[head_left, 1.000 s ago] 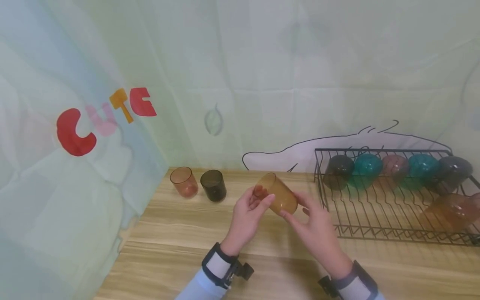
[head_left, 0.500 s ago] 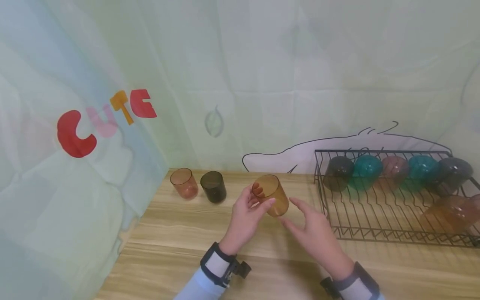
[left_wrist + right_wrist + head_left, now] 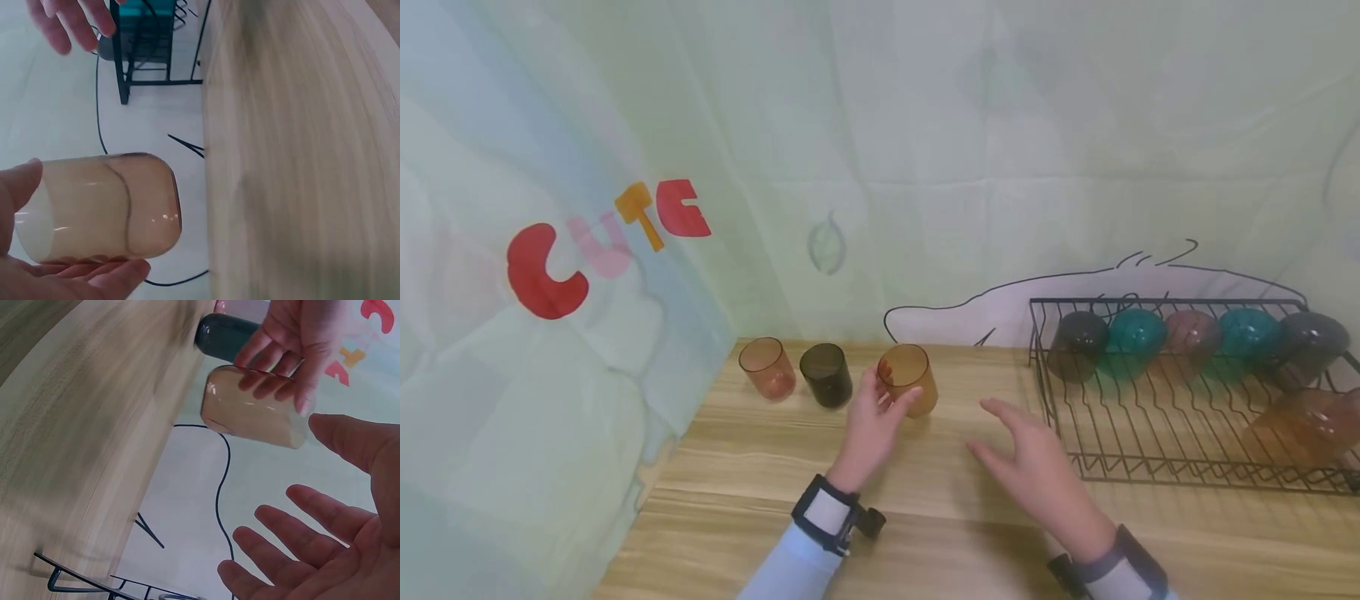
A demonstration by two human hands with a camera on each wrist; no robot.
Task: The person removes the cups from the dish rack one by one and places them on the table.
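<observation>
The left hand grips an amber glass upright, thumb on the near side and fingers behind it. In the left wrist view the glass is held just off the table, its base facing the tabletop with a gap between. The right hand is apart from the glass, fingers spread and holding nothing; the right wrist view also shows this hand bare. Left of the amber glass, a dark grey glass and a pink glass stand upright on the table.
A black wire rack stands at the right, holding upturned glasses: dark ones, teal ones and pinkish ones. A printed cloth hangs behind the wooden table.
The amber glass was tilted between both hands; the right hand has let go of it. The left hand has turned it upright and moved it left, towards the dark glass.
</observation>
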